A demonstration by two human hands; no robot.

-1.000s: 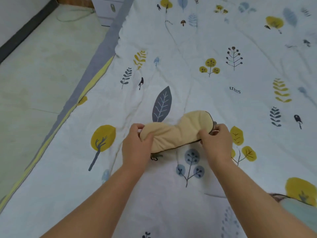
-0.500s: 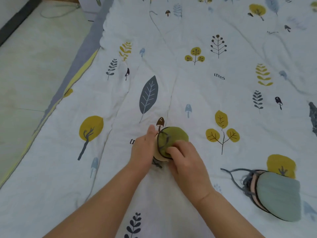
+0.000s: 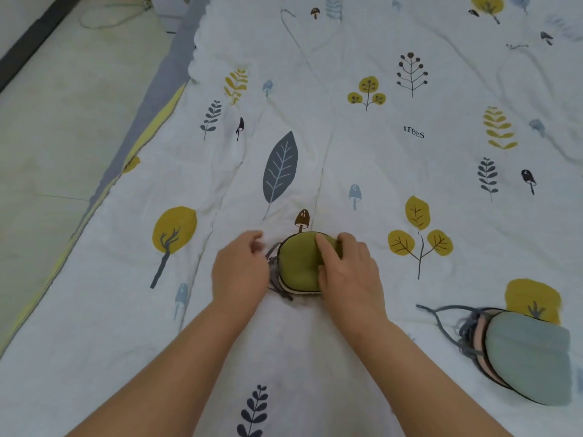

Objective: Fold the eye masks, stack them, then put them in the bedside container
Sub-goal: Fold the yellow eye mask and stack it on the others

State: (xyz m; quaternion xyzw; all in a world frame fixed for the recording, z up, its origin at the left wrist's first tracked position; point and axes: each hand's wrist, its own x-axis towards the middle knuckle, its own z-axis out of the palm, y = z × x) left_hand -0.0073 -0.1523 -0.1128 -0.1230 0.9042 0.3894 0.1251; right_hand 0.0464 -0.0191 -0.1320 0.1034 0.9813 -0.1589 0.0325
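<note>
A folded olive-green eye mask (image 3: 298,263) with a cream underside lies on the bed in front of me, its grey strap bunched at its left side. My right hand (image 3: 347,272) lies on the mask's right half, fingers curled over its top edge. My left hand (image 3: 241,269) sits just left of the mask at the strap, fingers loosely bent; whether it pinches the strap is unclear. A second folded stack of masks (image 3: 533,357), grey-green on top with pink beneath, rests at the lower right with its strap trailing left.
The bed is covered by a white quilt (image 3: 347,152) printed with trees and leaves. Its left edge (image 3: 151,121) drops to a pale tiled floor (image 3: 63,105). A white bedside cabinet (image 3: 170,7) peeks in at the top left.
The mask went from spread out, cream side up, to folded in half with the green side up. My left hand has drawn slightly left off the mask. The view shifted, revealing the second stack.
</note>
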